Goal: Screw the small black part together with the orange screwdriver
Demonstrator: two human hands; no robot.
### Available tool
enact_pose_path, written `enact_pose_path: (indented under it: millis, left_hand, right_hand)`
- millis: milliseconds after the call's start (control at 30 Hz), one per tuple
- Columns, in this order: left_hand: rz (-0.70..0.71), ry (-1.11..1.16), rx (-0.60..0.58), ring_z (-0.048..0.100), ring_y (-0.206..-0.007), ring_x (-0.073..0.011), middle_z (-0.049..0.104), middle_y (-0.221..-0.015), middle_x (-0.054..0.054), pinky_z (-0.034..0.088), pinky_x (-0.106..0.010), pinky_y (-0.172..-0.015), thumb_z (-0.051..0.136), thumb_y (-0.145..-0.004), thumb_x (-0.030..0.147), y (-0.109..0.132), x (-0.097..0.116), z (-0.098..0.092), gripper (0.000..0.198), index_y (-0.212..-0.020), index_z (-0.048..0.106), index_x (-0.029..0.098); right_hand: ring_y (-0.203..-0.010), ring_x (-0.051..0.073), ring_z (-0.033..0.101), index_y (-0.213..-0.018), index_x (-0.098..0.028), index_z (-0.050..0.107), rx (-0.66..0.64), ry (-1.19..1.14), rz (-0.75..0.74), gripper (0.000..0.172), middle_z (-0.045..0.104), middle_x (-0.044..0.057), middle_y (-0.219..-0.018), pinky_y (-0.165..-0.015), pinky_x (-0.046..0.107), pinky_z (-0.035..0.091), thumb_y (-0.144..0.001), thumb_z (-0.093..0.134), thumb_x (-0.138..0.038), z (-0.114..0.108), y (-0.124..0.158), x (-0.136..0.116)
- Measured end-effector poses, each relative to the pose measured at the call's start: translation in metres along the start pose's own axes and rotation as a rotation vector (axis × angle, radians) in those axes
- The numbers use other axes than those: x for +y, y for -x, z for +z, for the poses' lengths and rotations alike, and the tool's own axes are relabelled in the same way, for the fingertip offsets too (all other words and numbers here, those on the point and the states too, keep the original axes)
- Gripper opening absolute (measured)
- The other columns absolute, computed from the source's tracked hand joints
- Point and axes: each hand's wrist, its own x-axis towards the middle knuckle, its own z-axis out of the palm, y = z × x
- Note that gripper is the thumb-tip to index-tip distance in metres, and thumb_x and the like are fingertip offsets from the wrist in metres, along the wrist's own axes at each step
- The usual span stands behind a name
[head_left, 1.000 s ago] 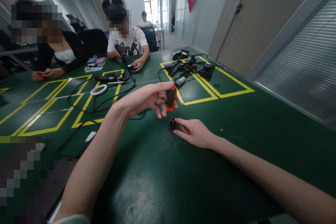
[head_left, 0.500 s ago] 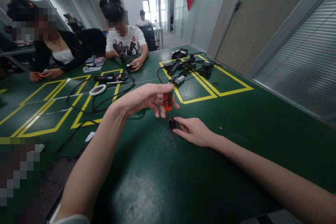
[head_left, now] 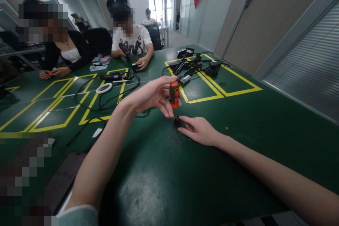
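Observation:
In front of me a small black round part [head_left: 177,123] with a short raised tube stands on the green table [head_left: 164,169]. The thumb and fingertips of my right hand [head_left: 198,130] pinch it from the right. My left hand [head_left: 157,97] has its fingers about an orange and black screwdriver [head_left: 174,94], held upright with the tip pointing down. Its thin shaft reaches down to the left edge of the black part. Whether the tip sits in a screw is too small to make out.
Beyond my hands lie tangled black cables and devices [head_left: 196,65] inside yellow tape outlines. Left of them are a white ring [head_left: 104,88] and a looped cable [head_left: 79,100]. Two people sit across the table; one holds a dark power tool [head_left: 125,51].
My left thumb has shifted on the screwdriver, showing more of its handle. The whole view has slid slightly rightward. My right hand keeps its pinch on the black part.

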Motion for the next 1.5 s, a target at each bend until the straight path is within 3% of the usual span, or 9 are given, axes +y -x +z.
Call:
enact_pose_path:
  millis: [267,533,700,900,1100,1333,1500]
  left_hand:
    - [0.04,-0.038,0.006,0.066,-0.056,-0.0137,0.075,-0.096,-0.012,0.05,-0.022,-0.046,0.045,-0.099,0.064,-0.0014,-0.0008,-0.0011,0.058,-0.096,0.07,0.012]
    - [0.081,-0.102,0.046,0.069,-0.058,-0.014,0.076,-0.092,-0.013,0.05,-0.021,-0.049,0.052,-0.09,0.079,-0.0049,-0.0034,0.0006,0.069,-0.094,0.067,0.013]
    - [0.096,-0.143,0.075,0.068,-0.059,-0.014,0.076,-0.095,-0.014,0.049,-0.023,-0.05,0.058,-0.089,0.076,-0.0034,-0.0033,-0.0006,0.065,-0.098,0.068,0.012]
    - [0.118,-0.195,0.095,0.065,-0.062,-0.0139,0.074,-0.088,-0.009,0.048,-0.023,-0.053,0.062,-0.088,0.073,-0.0025,-0.0019,-0.0014,0.059,-0.087,0.069,0.014]
    - [0.151,-0.25,0.132,0.066,-0.069,-0.0165,0.075,-0.092,-0.012,0.051,-0.025,-0.057,0.064,-0.087,0.07,-0.0026,-0.0019,-0.0005,0.059,-0.088,0.072,0.012]
    - [0.139,-0.07,0.061,0.057,-0.049,-0.0097,0.079,-0.095,-0.014,0.047,-0.022,-0.046,0.057,-0.094,0.049,-0.0001,0.0022,0.0008,0.041,-0.098,0.069,0.01]
    - [0.085,-0.058,0.045,0.063,-0.053,-0.0124,0.077,-0.088,-0.011,0.053,-0.023,-0.051,0.053,-0.096,0.059,0.0014,0.0034,0.0012,0.051,-0.097,0.069,0.01]
  right_hand:
    - [-0.053,0.014,0.052,-0.119,-0.021,0.065,-0.005,0.007,-0.009,0.024,0.054,-0.006,-0.061,-0.057,0.025,0.031,-0.099,0.061,-0.034,-0.0011,0.0002,0.001]
    - [-0.053,0.014,0.051,-0.121,-0.02,0.066,-0.01,-0.001,0.002,0.027,0.056,-0.006,-0.061,-0.058,0.025,0.032,-0.099,0.061,-0.035,-0.0007,-0.0002,0.0011]
    - [-0.053,0.014,0.051,-0.123,-0.019,0.065,-0.014,0.006,0.006,0.03,0.056,-0.005,-0.062,-0.057,0.025,0.031,-0.099,0.062,-0.035,-0.0006,-0.0002,0.0008]
    - [-0.054,0.014,0.051,-0.123,-0.019,0.065,0.0,0.016,-0.02,0.029,0.056,-0.005,-0.062,-0.058,0.025,0.031,-0.1,0.061,-0.036,-0.0001,-0.0002,0.0024]
    - [-0.053,0.014,0.05,-0.123,-0.019,0.066,-0.007,0.013,-0.006,0.029,0.055,-0.005,-0.062,-0.058,0.025,0.031,-0.099,0.062,-0.034,-0.001,-0.0005,0.001]
    - [-0.053,0.014,0.049,-0.122,-0.02,0.066,-0.009,0.017,0.017,0.026,0.055,-0.006,-0.062,-0.058,0.025,0.03,-0.099,0.063,-0.033,-0.0017,-0.0009,-0.0019]
    - [-0.053,0.014,0.049,-0.121,-0.019,0.066,-0.008,0.004,0.012,0.026,0.055,-0.005,-0.062,-0.058,0.025,0.031,-0.099,0.062,-0.033,-0.002,-0.0009,-0.0015]
